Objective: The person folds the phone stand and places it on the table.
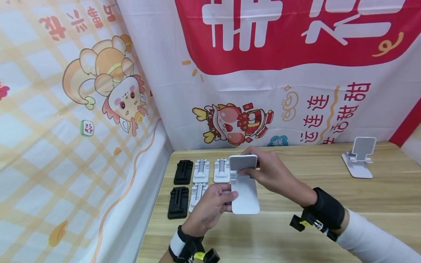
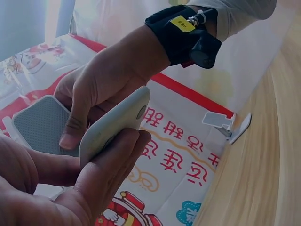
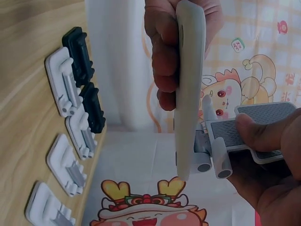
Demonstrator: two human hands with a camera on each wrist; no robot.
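Note:
Both hands hold a white folding phone stand (image 1: pixel 246 199) up off the table. The left hand (image 1: pixel 210 204) grips the flat base along its left edge, thumb on the near face, other fingers behind. At the top, the right hand (image 1: pixel 268 170) pinches the grey-padded support plate (image 3: pixel 265 117), its thumb on the pad. The hinge arm (image 3: pixel 218 155) between plate and base is swung out, as the right wrist view shows. In the left wrist view the base (image 2: pixel 115 117) appears nearly edge-on, with the left fingers flat along it.
Left on the wooden table (image 1: pixel 296 233), folded black stands (image 1: pixel 178 202) and folded white stands (image 1: pixel 201 171) lie in rows. An unfolded white stand (image 1: pixel 360 160) stands at the far right. Printed cloths (image 1: pixel 158 87) hang at the left and back edges.

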